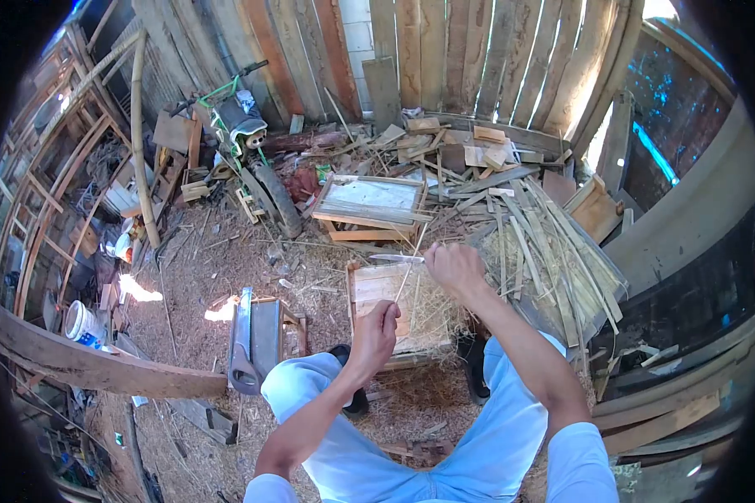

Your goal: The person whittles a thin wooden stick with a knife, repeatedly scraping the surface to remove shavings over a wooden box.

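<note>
My left hand [375, 332] is closed around the lower end of a thin wooden stick [411, 264], which slants up and to the right. In my right hand [455, 268] is a knife [394, 258], its blade pointing left and crossing the stick. Whether the edge is biting into the wood cannot be made out. Below both hands, between my feet, lies a shallow wooden tray [369, 285] with thin shavings [436, 318] over its right side.
A handsaw [243, 344] rests on a small stool [265, 331] at my left. Ahead stands a wooden frame [369, 197] bearing thin strips. Scrap wood [478, 155] and long slats [554, 251] pile up at right. A small bike [256, 159] and a white bucket [82, 323] stand leftward.
</note>
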`<state>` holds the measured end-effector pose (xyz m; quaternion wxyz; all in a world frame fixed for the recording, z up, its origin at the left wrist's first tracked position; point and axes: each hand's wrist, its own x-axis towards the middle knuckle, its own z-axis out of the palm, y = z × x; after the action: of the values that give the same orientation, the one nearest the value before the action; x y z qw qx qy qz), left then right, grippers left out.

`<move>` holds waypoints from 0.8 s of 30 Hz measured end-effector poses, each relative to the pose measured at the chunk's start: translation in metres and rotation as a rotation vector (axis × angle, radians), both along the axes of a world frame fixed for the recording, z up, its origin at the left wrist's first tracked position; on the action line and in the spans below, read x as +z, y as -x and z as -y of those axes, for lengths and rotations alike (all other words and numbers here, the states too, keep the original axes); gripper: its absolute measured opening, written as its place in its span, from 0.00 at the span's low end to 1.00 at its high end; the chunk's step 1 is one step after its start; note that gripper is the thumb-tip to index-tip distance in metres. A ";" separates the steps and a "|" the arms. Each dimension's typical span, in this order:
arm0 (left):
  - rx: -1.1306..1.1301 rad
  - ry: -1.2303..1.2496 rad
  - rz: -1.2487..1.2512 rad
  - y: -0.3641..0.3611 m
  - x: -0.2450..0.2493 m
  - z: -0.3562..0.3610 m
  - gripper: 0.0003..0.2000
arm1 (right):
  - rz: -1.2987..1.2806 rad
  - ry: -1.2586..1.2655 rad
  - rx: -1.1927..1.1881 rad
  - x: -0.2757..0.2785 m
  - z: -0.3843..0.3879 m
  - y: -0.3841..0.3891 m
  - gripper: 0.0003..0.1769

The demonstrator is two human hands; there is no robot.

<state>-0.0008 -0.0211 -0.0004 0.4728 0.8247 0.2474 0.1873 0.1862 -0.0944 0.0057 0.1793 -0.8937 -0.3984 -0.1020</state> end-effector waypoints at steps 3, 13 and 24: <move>-0.007 0.002 -0.001 0.005 -0.001 0.002 0.09 | -0.014 0.075 0.009 -0.012 -0.004 -0.015 0.24; 0.041 -0.085 -0.087 0.007 -0.012 -0.014 0.10 | -0.032 0.160 -0.071 -0.009 0.026 -0.023 0.24; 0.031 -0.358 -0.043 -0.001 -0.001 -0.002 0.07 | -0.096 0.089 0.113 0.011 0.003 0.030 0.26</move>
<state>-0.0001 -0.0193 -0.0018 0.3100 0.8956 0.2330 0.2179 0.1557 -0.0977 0.0165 0.1636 -0.8807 -0.4435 -0.0311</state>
